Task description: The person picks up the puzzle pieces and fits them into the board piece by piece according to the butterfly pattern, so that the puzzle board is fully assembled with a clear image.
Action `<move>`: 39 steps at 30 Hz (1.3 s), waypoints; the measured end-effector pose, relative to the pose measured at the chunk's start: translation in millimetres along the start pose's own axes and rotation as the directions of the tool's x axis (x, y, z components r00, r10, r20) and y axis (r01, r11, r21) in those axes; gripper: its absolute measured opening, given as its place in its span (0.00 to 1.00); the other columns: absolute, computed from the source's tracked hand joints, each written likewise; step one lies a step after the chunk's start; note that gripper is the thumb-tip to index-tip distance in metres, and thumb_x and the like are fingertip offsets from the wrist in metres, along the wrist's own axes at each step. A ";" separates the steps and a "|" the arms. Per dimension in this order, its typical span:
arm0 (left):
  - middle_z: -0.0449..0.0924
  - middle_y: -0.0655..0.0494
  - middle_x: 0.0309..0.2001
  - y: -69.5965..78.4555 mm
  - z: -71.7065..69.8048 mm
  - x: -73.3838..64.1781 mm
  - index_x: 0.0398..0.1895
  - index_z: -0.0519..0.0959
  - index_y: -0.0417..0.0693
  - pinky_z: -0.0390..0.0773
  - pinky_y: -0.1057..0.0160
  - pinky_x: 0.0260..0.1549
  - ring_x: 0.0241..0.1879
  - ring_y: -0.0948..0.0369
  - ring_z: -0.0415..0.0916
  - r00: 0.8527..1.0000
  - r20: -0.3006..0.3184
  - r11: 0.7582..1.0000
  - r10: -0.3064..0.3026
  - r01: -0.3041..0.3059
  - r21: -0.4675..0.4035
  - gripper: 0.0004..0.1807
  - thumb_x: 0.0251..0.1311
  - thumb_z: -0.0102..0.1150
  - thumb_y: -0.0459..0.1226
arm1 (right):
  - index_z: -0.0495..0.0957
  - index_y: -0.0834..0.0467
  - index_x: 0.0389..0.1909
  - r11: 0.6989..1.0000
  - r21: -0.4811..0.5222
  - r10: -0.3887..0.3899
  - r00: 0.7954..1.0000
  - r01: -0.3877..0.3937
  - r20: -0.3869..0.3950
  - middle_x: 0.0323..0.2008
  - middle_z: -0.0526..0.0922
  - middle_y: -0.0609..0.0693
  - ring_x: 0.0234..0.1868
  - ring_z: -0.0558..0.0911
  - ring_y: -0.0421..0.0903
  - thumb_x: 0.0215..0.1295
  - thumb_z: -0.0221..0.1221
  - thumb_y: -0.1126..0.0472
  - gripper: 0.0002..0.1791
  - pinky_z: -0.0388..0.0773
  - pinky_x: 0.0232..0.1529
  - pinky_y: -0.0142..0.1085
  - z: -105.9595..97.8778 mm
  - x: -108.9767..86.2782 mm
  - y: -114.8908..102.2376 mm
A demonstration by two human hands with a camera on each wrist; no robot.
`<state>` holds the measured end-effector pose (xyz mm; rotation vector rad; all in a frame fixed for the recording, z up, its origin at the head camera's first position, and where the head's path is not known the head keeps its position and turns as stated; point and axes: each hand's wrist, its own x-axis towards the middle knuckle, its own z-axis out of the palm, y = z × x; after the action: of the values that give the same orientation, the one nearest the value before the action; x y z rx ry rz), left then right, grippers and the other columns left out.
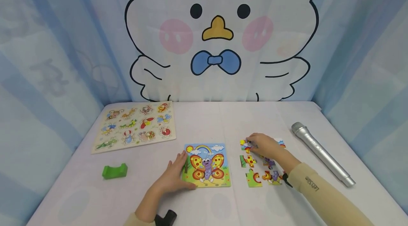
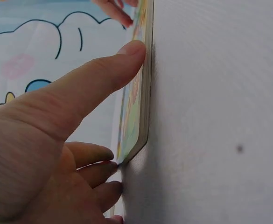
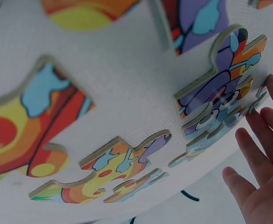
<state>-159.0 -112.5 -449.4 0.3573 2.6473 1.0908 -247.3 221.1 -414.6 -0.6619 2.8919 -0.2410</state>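
Observation:
My left hand (image 1: 173, 174) lies at the lower left corner of a square butterfly puzzle board (image 1: 207, 165). Its thumb touches the bottom edge and its fairly straight fingers reach along the left side; the thumb (image 2: 103, 74) also shows against the board's edge in the left wrist view. To the right, jigsaw pieces (image 1: 250, 161) with butterfly parts lie in loose rows. Over the top row, my right hand (image 1: 264, 144) pinches a puzzle piece at the upper left, partly hidden by the fingers. Other pieces (image 3: 122, 170) lie flat near the right hand (image 3: 262, 163).
An insect puzzle board (image 1: 137, 126) lies at the back left. Nearer on that side stands a green block (image 1: 114, 171) with a curved top. A silver microphone (image 1: 322, 153) lies slanting at the right. Curtains (image 1: 220, 88) with a cartoon bird surround the white-covered table (image 1: 204, 119).

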 end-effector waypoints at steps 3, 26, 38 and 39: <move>0.41 0.39 0.70 -0.3 0.1 0.0 0.69 0.49 0.34 0.34 0.44 0.65 0.69 0.45 0.36 1.000 0.012 1.000 -0.008 0.008 0.016 0.62 0.32 0.75 0.47 | 0.75 0.64 0.53 0.999 -0.026 -0.019 1.000 0.018 -0.002 0.49 0.76 0.57 0.50 0.76 0.54 0.56 0.63 0.58 0.24 0.73 0.51 0.48 1.4 2.5 1.0; 0.44 0.39 0.70 0.7 0.1 -2.0 0.68 0.52 0.33 0.37 0.42 0.64 0.69 0.44 0.38 1.000 0.002 0.999 0.005 -0.005 0.039 0.60 0.32 0.76 0.47 | 0.77 0.65 0.49 0.996 0.058 -0.060 0.996 0.064 -0.061 0.42 0.77 0.54 0.43 0.77 0.50 0.52 0.65 0.57 0.24 0.75 0.46 0.44 1.9 14.3 -15.3; 0.45 0.39 0.70 1.1 0.0 -1.8 0.67 0.53 0.33 0.37 0.42 0.64 0.69 0.44 0.39 1.000 0.005 0.999 -0.001 0.001 0.051 0.59 0.33 0.75 0.48 | 0.79 0.62 0.47 0.976 0.162 -0.134 0.988 0.145 -0.072 0.39 0.77 0.49 0.40 0.76 0.45 0.51 0.65 0.59 0.21 0.75 0.45 0.40 3.8 26.4 -46.6; 0.45 0.39 0.70 1.3 -0.3 -1.6 0.67 0.53 0.33 0.37 0.42 0.64 0.69 0.44 0.39 1.000 0.005 0.999 -0.002 0.002 0.050 0.59 0.33 0.75 0.48 | 0.79 0.61 0.47 0.977 0.165 -0.128 0.990 0.137 -0.066 0.40 0.76 0.49 0.41 0.76 0.44 0.51 0.66 0.58 0.21 0.75 0.45 0.40 4.4 28.1 -49.9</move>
<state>-157.4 -112.4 -448.0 0.3673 2.6737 1.0225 -250.6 163.8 -412.7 -0.8300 2.8394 -0.5245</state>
